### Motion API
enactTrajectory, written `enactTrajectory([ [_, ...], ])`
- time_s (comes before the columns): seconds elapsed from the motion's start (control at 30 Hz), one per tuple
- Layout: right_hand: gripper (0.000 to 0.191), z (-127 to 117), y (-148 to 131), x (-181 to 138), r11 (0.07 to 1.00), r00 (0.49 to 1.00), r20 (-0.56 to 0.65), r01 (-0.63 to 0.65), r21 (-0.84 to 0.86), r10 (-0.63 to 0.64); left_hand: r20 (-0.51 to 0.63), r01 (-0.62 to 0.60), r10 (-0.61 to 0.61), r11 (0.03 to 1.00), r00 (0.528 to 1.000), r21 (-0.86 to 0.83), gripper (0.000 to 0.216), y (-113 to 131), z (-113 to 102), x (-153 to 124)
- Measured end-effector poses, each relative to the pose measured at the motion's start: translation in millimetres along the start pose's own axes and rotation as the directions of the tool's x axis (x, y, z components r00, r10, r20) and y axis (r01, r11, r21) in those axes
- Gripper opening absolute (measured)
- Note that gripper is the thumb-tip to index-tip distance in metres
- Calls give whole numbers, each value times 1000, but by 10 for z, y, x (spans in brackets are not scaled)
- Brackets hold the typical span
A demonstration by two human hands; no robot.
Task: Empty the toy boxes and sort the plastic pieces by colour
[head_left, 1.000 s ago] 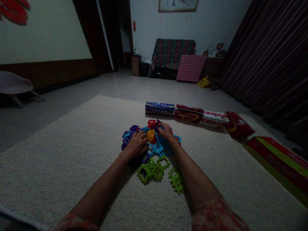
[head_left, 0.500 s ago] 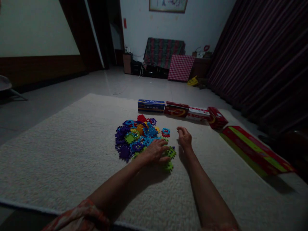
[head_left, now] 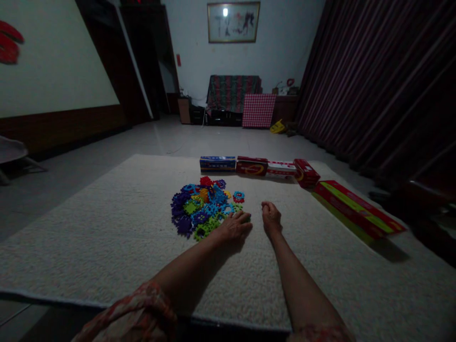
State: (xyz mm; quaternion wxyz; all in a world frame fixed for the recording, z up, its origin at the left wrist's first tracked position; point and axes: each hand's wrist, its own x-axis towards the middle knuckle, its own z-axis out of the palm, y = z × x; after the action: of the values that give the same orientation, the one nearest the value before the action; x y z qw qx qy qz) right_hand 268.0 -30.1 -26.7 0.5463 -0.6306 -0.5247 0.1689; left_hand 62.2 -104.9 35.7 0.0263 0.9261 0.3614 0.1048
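Note:
A heap of gear-shaped plastic pieces point(head_left: 192, 207) in purple, blue, green, yellow and red lies on the cream mat. My left hand point(head_left: 235, 226) rests palm down on the heap's near right edge, its fingers stretched out over green gear pieces point(head_left: 211, 225). The pieces beneath that palm are hidden. Just to the right, apart from the heap, my right hand point(head_left: 271, 218) is on the mat with its fingers curled in; whether anything is inside them is hidden. A blue and red gear piece point(head_left: 238, 196) lies at the heap's right side.
A blue box point(head_left: 217, 164), dark red boxes point(head_left: 251, 166) and a white and red box point(head_left: 281, 169) line the mat's far side. A long red and yellow-green box point(head_left: 358, 209) lies at the right. Cream mat point(head_left: 89, 228) extends around the heap.
The view has tilted up. My left hand has drawn the green pieces that stuck out at the right in toward the heap or covered them. My right hand stays curled beside it.

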Motion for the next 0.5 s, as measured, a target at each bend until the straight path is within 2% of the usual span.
enactTrajectory([
  [0.13, 35, 5, -25, 5, 1000, 1000, 4, 18, -14, -18, 46, 19, -20, 999, 999, 28, 25, -92, 41, 50],
  [0.27, 35, 8, -33, -4, 999, 1000, 2, 21, -28, -21, -14, 109, -108, 991, 994, 75, 28, -258, 84, -13],
  [0.5, 28, 38, -34, 63, 999, 1000, 4, 12, -34, -12, -47, 239, -235, 963, 971, 126, 24, -727, 46, -281],
])
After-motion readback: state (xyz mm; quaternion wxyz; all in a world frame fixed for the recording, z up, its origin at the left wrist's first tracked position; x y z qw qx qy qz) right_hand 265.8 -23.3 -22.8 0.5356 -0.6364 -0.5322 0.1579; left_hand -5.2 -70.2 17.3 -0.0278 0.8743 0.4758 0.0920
